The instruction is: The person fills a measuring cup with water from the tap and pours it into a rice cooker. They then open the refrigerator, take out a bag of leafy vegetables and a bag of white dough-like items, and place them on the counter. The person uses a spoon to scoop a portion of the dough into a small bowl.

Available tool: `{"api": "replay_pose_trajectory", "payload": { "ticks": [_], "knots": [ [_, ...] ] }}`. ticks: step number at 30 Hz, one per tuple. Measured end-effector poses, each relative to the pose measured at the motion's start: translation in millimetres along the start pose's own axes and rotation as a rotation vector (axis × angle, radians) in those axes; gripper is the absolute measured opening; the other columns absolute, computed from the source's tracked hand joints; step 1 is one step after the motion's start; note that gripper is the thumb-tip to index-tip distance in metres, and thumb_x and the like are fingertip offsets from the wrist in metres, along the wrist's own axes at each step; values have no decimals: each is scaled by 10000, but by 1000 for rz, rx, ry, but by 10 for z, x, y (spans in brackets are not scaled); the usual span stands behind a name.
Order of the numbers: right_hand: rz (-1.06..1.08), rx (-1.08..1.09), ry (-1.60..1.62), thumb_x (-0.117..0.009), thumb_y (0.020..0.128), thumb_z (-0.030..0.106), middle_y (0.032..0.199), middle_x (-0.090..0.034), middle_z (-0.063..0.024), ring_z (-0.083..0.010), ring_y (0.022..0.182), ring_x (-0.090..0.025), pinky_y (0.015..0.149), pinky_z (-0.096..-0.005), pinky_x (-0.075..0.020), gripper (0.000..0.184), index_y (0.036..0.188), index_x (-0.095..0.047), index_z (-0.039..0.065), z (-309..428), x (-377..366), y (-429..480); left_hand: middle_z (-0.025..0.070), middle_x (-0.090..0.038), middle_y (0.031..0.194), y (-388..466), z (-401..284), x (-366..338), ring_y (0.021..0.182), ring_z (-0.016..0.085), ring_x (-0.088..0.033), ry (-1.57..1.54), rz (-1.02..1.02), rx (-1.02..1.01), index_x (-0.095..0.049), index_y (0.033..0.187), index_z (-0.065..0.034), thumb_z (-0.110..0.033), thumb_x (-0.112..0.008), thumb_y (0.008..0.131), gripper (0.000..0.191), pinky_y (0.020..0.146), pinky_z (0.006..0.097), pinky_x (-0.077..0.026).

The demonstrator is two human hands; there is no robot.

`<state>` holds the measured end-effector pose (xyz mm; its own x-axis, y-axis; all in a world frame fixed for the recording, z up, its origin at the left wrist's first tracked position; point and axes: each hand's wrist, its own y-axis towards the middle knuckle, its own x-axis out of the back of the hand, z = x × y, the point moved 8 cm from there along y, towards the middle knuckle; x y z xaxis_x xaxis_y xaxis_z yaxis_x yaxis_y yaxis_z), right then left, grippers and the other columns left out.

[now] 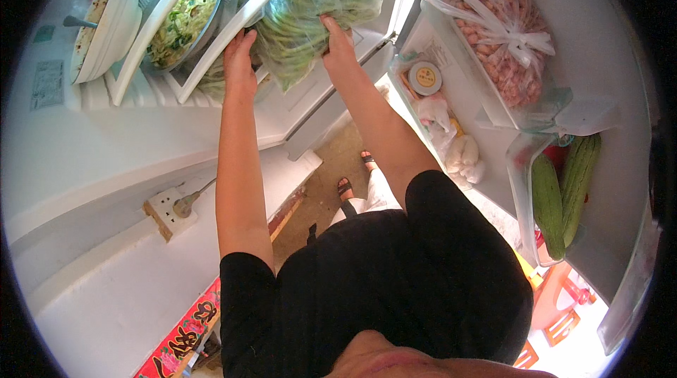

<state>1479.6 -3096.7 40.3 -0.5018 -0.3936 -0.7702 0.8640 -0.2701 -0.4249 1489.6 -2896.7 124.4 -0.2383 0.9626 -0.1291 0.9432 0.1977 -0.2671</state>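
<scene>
Inside an open refrigerator, a clear plastic bag of long green vegetables (299, 23) lies between my hands, partly over a white-edged shelf (232, 34). My right hand (338, 42) grips the right side of the bag, thumb on top. My left hand (240, 58) is at the shelf's front edge, beside the bag's left side; its fingers are partly hidden, so its hold is unclear. Further left, a bowl of chopped greenish food (185, 23) stands on another shelf, and a white bowl with a spoon (108, 29) is beyond it.
The open door at the right holds a tied bag of pinkish nuts (497, 34), a round-lidded jar (424, 78), small white bags (463, 158) and green gourds (547, 203) in its bins. A wall socket with a plug (169, 211) is at lower left.
</scene>
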Motion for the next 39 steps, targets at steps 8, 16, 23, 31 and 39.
{"api": "replay_pose_trajectory", "payload": {
  "ticks": [8,16,23,31,39],
  "knots": [
    [69,18,71,-618,786,34,1062,-570,-54,-205,961,-577,791,-374,-512,406,1163,-474,83,69,493,-268,23,-489,1346,49,-3,19,1257,153,-400,9,9,38,-477,1318,-74,-152,-656,838,519,1073,285,-216],
    [108,-10,26,-560,775,6,1000,-592,-70,-220,918,-591,793,-374,-511,286,1058,-531,32,245,1176,-521,57,-517,1310,91,-37,-147,1222,158,-446,26,141,-79,-490,1300,-27,-185,-654,847,507,1058,279,-272],
    [80,-16,-52,-587,730,-24,980,-600,-80,-224,906,-593,801,-361,-494,405,1126,-510,10,155,1390,-830,124,-453,1374,-1,-56,-196,1276,200,-407,387,236,-173,-407,1356,5,-341,-632,863,643,1062,300,-278],
    [80,85,-261,-634,709,-22,1042,-584,-76,-210,899,-589,742,-337,-483,524,1205,-473,34,334,1861,-1585,144,-409,1407,-1061,-199,-626,1324,290,-346,418,581,-556,-362,1410,-115,-423,-711,770,792,1084,354,-263],
    [139,5,-659,-699,630,-14,1078,-613,-87,-193,997,-583,861,-320,-471,581,1175,-498,-3,107,2334,-2244,91,-564,1217,-1725,576,-379,1143,228,-490,686,469,-588,-552,1202,-71,-171,-643,835,391,1018,352,-331]
  ]
}}
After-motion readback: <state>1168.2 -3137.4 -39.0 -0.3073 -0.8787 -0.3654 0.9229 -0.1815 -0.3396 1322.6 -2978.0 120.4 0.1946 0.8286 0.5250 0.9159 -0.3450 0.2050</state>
